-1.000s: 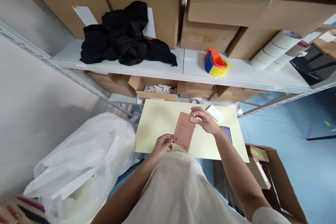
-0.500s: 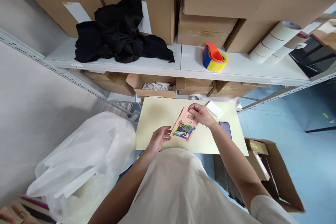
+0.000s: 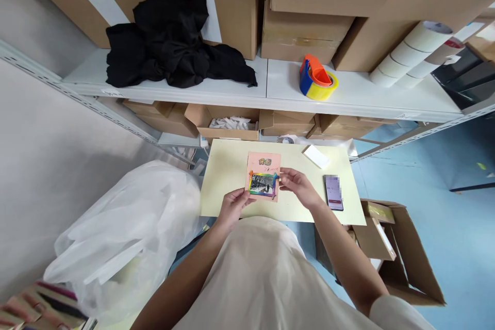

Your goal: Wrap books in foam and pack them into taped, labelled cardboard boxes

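From my head camera I look down at my two hands over the pale yellow rectangular surface (image 3: 224, 175). Between them I hold a thin pink card with a small dark photo in a rainbow-coloured frame (image 3: 263, 176). My left hand (image 3: 232, 206) pinches its lower left corner, thumb on top. My right hand (image 3: 296, 188) pinches the right edge, fingers (image 3: 284, 178) closed on the card. The card is face up, just above the surface or lying on it; I cannot tell which.

I judge the card to be very light and a little stiff, like thick paper, so it can bend or crease if I press hard. The edges and corners are the good places to take it, not the printed picture.

Both my forearms come from below and meet in front of my cream-coloured clothing (image 3: 263, 278), wrists low, palms turned inward.

To the right of my right fingers lies a dark smartphone (image 3: 333, 192), near but apart. Beyond it, farther from me, is a small white flat block (image 3: 316, 156). Well beyond my fingers, on the white shelf (image 3: 363, 95), stands an orange and blue tape dispenser with yellow tape (image 3: 317, 80).
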